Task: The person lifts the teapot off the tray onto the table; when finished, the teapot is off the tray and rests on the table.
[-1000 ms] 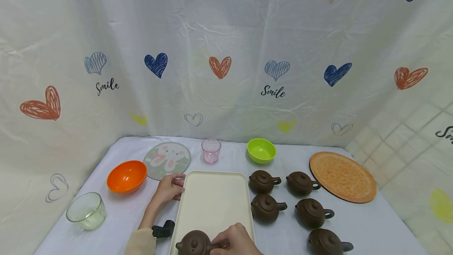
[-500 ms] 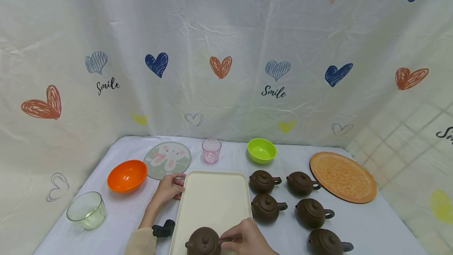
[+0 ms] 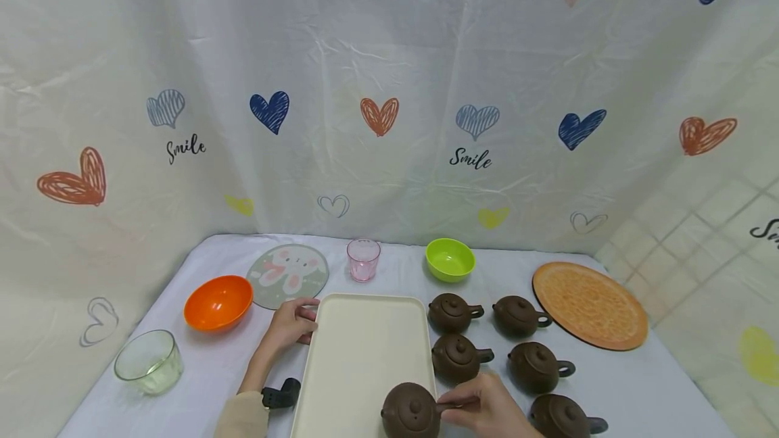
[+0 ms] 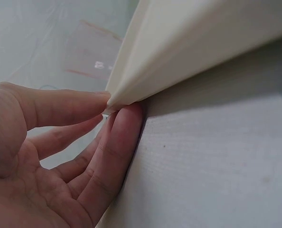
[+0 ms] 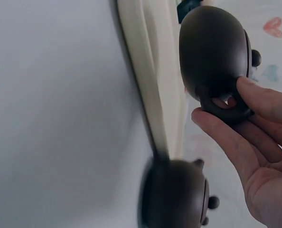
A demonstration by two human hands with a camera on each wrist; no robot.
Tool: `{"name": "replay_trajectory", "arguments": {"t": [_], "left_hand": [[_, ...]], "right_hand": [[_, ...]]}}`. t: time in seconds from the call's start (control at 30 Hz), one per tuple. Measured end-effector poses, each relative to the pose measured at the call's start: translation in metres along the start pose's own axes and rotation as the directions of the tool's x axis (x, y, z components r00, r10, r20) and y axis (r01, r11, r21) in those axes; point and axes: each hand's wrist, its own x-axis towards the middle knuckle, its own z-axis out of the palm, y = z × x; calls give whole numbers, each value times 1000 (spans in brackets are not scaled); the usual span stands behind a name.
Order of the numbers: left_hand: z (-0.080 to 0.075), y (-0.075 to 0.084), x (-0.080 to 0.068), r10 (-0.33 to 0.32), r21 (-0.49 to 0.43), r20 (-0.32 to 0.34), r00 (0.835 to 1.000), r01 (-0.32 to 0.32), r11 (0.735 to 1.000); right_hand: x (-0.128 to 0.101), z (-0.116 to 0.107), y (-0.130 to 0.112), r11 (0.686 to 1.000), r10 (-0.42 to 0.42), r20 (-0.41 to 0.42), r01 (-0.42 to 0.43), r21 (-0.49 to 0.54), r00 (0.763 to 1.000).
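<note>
By its handle, my right hand (image 3: 489, 407) pinches a dark brown teapot (image 3: 410, 412) over the near right part of a cream tray (image 3: 371, 343). The right wrist view shows this teapot (image 5: 212, 52) raised above the tray rim (image 5: 150, 80), with thumb and fingers around the handle. At the tray's far left corner, my left hand (image 3: 292, 324) grips the edge. In the left wrist view its thumb (image 4: 70, 107) lies on the tray rim and its fingertips are tucked beneath. Several similar teapots (image 3: 458, 358) stand in two columns right of the tray.
An orange bowl (image 3: 218, 303) and a clear glass bowl (image 3: 149, 362) stand left. Behind the tray are a rabbit-print round mat (image 3: 289, 276), a pink glass (image 3: 363, 260) and a green bowl (image 3: 450, 259). A round orange-brown board (image 3: 590, 305) lies at the far right.
My right hand has carried the teapot rightward across the tray's near end, toward its right edge. The left hand and the tray have stayed in place.
</note>
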Motion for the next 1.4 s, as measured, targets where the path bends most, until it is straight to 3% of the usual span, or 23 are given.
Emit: {"name": "replay_trajectory", "arguments": {"t": [0.4, 0.67, 0.97, 1.27, 1.4], "left_hand": [[0, 1, 0, 10, 1, -8, 1000, -10, 1000], [0, 2, 1, 15, 10, -11, 1000, -15, 1000], [0, 0, 1, 9, 9, -9, 1000, -9, 1000], [0, -2, 1, 2, 24, -11, 1000, -2, 1000], [1, -2, 1, 0, 21, -16, 1000, 0, 1000]], "right_hand": [[-27, -34, 22, 994, 82, -9, -82, -67, 997], [-34, -45, 35, 995, 50, -5, -50, -85, 999], [-40, -55, 38, 983, 158, -12, -158, -88, 987], [-40, -58, 40, 981, 149, -13, -149, -126, 989], [-38, -59, 40, 981, 110, 4, -108, -162, 994]]}}
